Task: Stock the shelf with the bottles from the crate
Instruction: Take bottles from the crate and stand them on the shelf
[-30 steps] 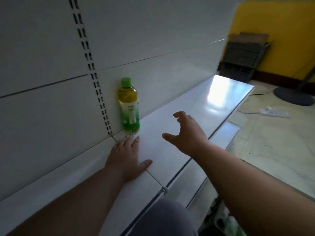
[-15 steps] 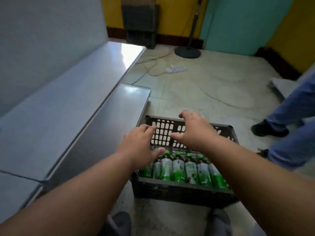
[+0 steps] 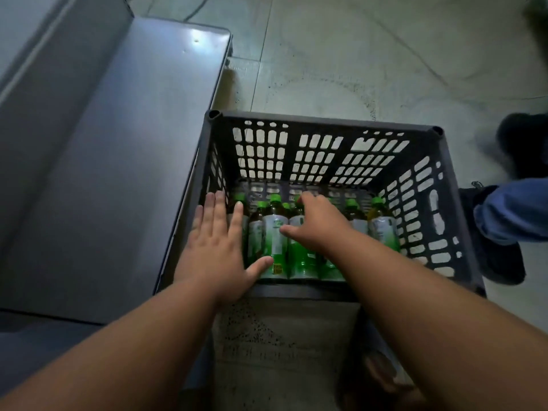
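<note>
Both of our hands reach down into the dark crate [image 3: 323,126], which stands on the tiled floor [image 3: 370,60] just beside the low grey shelf [image 3: 103,143] on our left. Our left hand [image 3: 216,244] is spread flat, its fingers [image 3: 221,215] straight and slightly apart, lying over the left inner side of the crate with the thumb stretched toward the base of a bottle; it grips nothing. Our right hand [image 3: 317,225] hovers over the middle of the bottles [image 3: 275,232], its fingers loosely bent downward around the neck area of one of them, thumb out to the left; we cannot tell whether they have actually closed on it. The bottles lie in a row along the near side of the crate, green caps pointing away from us, white and green labels facing up, dark liquid showing near the necks. One bottle at the right end [image 3: 382,226] lies apart from our hands. Beyond the right wall of the crate we see another person's blue trouser leg [image 3: 513,212] and a dark shoe [image 3: 498,262] on the floor.
</note>
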